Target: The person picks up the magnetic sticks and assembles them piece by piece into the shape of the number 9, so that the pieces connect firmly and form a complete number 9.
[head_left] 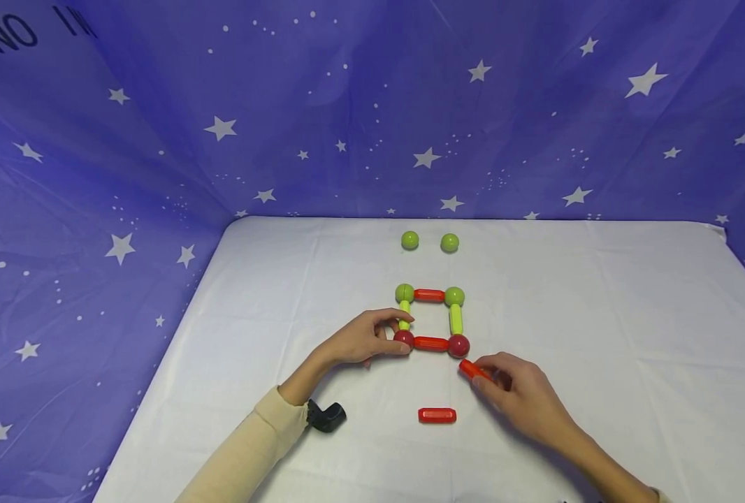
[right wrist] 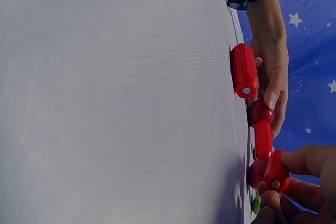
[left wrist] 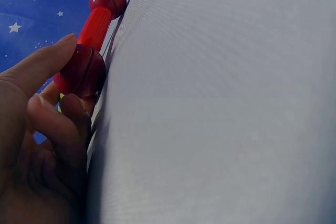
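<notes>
From head, looks forward and down across white cloth-covered worktop [head_left: 599, 314]; from wrists, skims closely, sharing two glossy dark-red balls [left wrist: 80, 72].

L hand [head_left: 363, 337] curled, R hand [head_left: 523, 395] pinching

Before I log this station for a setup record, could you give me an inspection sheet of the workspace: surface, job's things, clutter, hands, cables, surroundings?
Surface: white table, faint creases.
Job's things: a square of two red balls, two green balls, two red rods and two lime rods; loose are a spare rod, near side, and two spare balls, far side.
Clutter: black device at the left cuff; otherwise nothing seen.
Left hand: holds the square's near left ball.
Right hand: pinches another rod beside the near right ball; contact unclear.
Cables: nothing seen.
Surroundings: blue-purple starred curtain.
</notes>
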Demonstrator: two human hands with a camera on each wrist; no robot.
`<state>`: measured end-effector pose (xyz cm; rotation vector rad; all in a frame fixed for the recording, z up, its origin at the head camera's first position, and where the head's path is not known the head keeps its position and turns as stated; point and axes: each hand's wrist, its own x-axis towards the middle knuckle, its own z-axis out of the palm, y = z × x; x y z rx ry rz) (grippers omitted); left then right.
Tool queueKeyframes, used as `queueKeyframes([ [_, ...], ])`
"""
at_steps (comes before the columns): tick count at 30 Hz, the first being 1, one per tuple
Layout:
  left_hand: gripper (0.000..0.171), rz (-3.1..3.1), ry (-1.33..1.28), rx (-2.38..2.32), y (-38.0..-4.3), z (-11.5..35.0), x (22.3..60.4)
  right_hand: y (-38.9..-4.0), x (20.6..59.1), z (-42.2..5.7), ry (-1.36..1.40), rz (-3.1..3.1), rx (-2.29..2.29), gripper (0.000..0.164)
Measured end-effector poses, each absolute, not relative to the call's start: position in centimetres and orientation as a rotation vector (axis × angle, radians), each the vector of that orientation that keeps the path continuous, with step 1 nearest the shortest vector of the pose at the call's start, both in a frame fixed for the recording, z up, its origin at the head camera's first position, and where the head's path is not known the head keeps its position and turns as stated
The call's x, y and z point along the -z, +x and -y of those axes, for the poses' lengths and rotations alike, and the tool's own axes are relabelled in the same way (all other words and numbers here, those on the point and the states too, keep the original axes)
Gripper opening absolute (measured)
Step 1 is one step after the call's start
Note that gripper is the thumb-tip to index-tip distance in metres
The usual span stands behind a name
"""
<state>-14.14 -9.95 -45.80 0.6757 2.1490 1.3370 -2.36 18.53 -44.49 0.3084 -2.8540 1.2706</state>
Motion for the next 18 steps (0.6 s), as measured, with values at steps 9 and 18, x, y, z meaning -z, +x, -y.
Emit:
queueKeyframes([
  [9, 0.047, -2.157, 0.670, -1.326, -14.17, 9.98, 45.84, -2.71, 44.46, -17.97, 0.273, 2.811, -1.266, 0.021],
  [18, 0.047, -2.158, 0.676, -1.325, -14.20, 9.96, 45.92, -2.74, 44.39, -17.58, 0.261, 2.832, -1.259, 0.026],
])
